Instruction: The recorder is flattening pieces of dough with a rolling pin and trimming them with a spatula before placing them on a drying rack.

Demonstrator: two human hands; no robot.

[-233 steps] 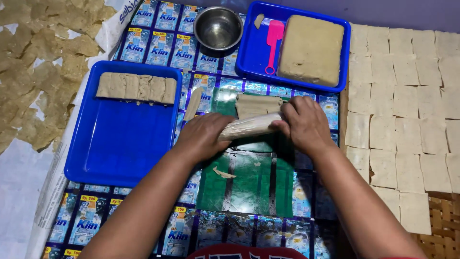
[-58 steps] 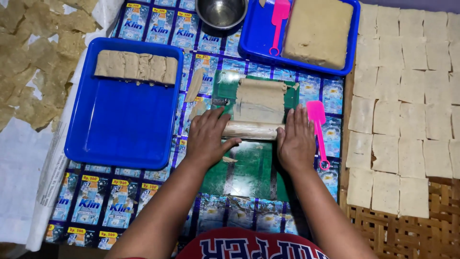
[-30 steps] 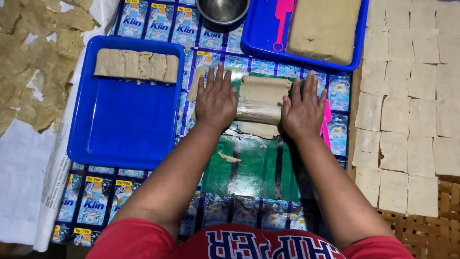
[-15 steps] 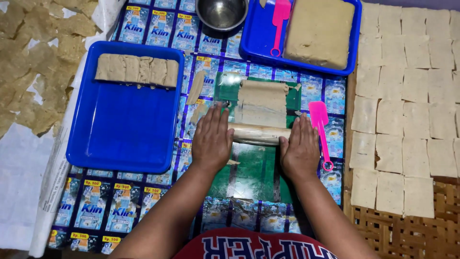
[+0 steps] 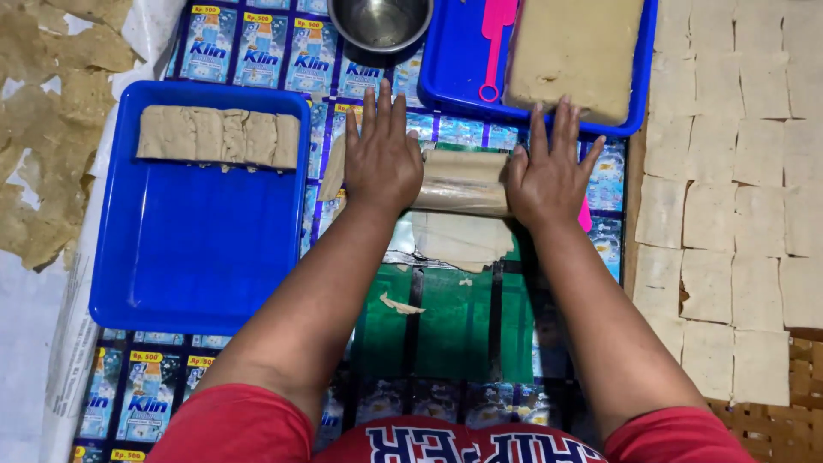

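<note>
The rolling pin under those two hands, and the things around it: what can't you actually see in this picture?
- Rolling pin, head view: both ends lie under the left hand and right hand.
- Metal bowl: its far rim is cut off by the top edge.
- Pink scraper in the upper blue tray: its blade is cut off at the top edge.
- Pink tool beside the right wrist: mostly hidden by that wrist.
</note>
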